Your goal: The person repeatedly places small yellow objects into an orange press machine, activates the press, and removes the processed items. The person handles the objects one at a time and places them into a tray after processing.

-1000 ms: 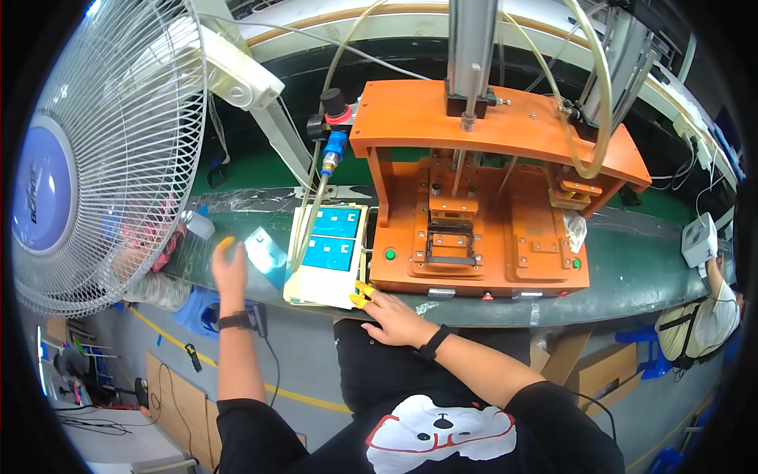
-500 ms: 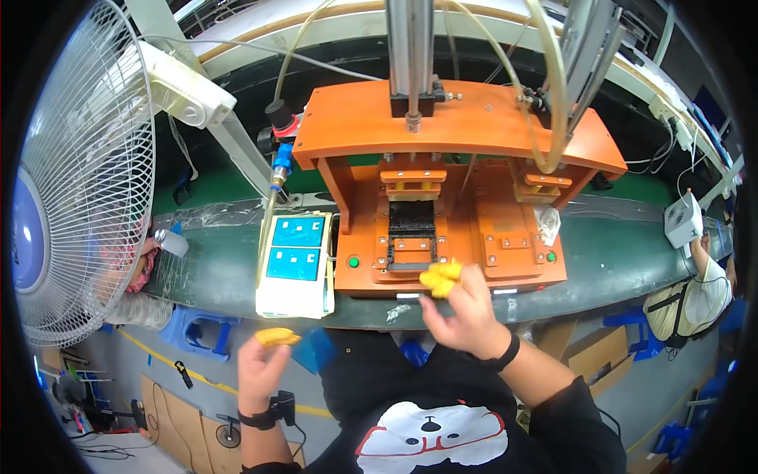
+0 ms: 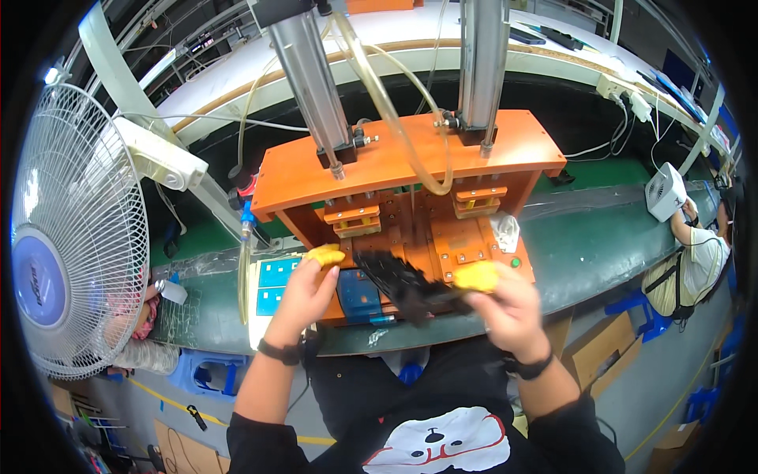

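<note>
Black part (image 3: 412, 289), blurred, already lifted off the orange press (image 3: 363, 172), pinched by right hand (image 3: 512, 310) above the front edge, left hand (image 3: 302, 294) seemingly pinching blue film (image 3: 360, 299) near front-left corner, joining not visible, remaining steps can't tell.

Black short-sleeved shirt (image 3: 553, 438), white, red-trimmed animal-head print (image 3: 439, 447) on front; black trousers (image 3: 347, 395); dark wristbands (image 3: 530, 366); yellow finger covers (image 3: 477, 277).

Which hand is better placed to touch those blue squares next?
Probably the left hand: it's right beside the blue squares. The right hand is farther over and seems busy holding the blurry black piece.
</note>
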A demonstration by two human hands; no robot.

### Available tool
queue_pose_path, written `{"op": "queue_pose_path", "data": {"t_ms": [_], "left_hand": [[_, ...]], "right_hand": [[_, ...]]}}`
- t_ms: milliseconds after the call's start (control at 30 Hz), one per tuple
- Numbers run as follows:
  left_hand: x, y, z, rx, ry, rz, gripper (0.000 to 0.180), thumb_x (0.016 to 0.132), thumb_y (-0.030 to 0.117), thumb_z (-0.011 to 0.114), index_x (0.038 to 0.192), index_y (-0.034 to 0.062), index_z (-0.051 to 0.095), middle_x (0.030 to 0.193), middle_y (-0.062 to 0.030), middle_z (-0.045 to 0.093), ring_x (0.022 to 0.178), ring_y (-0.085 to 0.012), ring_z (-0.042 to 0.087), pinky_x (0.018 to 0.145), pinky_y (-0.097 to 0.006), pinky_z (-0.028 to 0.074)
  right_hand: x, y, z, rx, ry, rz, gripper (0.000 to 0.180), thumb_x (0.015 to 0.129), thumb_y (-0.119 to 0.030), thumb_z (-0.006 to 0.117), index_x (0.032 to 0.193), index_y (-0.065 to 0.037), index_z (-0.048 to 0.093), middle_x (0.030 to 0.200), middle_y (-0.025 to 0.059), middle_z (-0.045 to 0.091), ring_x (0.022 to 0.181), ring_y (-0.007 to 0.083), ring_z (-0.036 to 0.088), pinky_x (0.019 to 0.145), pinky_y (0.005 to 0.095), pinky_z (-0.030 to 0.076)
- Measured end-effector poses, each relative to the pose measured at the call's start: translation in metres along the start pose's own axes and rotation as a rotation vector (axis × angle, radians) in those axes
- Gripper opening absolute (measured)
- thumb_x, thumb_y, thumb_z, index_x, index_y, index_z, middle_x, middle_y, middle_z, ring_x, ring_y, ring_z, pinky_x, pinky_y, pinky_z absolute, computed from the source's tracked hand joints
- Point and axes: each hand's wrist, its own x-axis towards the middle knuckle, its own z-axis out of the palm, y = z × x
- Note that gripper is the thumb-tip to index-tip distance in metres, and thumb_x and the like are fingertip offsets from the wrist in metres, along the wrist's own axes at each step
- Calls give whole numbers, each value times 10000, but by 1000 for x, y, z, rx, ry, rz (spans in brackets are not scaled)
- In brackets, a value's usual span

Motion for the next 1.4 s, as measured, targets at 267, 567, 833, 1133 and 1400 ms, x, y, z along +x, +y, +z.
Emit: {"op": "queue_pose_path", "data": {"t_ms": [267, 567, 833, 1133, 1400], "left_hand": [[86, -37, 28, 424, -196, -91, 352, 993, 241, 606, 1315, 122, 687, 1298, -216, 703, 1186, -420, 652, 1026, -478, 546], [112, -94, 38, 478, -98, 21, 301, 967, 234, 662, 1237, 107, 699, 1223, -185, 726, 1165, -373, 676, 956, -462, 566], [118, -43, 38, 748, -190, 50, 310, 1001, 372, 666, 1136, 97, 714, 1098, -146, 745, 1075, -361, 695, 904, -477, 560], [95, -96, 41, 480, -94, -13, 331, 994, 345, 690, 1186, 78, 721, 1127, -175, 747, 1072, -369, 709, 891, -476, 564], [-15, -16, 34, 20, -6, -236, 461, 971, 110, 690, 1397, -32, 587, 1445, -205, 593, 1400, -352, 523, 1193, -444, 370]], "right_hand": [[-170, 70, -84, 967, 658, 338, 309, 1040, -106, 634, 1322, 22, 628, 1283, 169, 717, 1142, 306, 714, 1054, 500, 557], [-211, 97, -122, 1035, 998, 451, 227, 1103, -164, 552, 1286, -57, 631, 1228, 77, 744, 1142, 228, 702, 1013, 416, 559], [-219, 143, -125, 1032, 1104, 494, 162, 1088, -182, 608, 1193, -73, 668, 1164, 58, 751, 1066, 199, 704, 1010, 399, 561], [-176, 197, -133, 1007, 1078, 531, 119, 1070, -178, 650, 1117, -70, 671, 1102, 68, 753, 1035, 204, 709, 1023, 406, 555], [-92, 282, -154, 960, 931, 633, 172, 1065, -220, 654, 1120, -57, 661, 1130, 103, 725, 1084, 252, 664, 1011, 400, 520]]}}
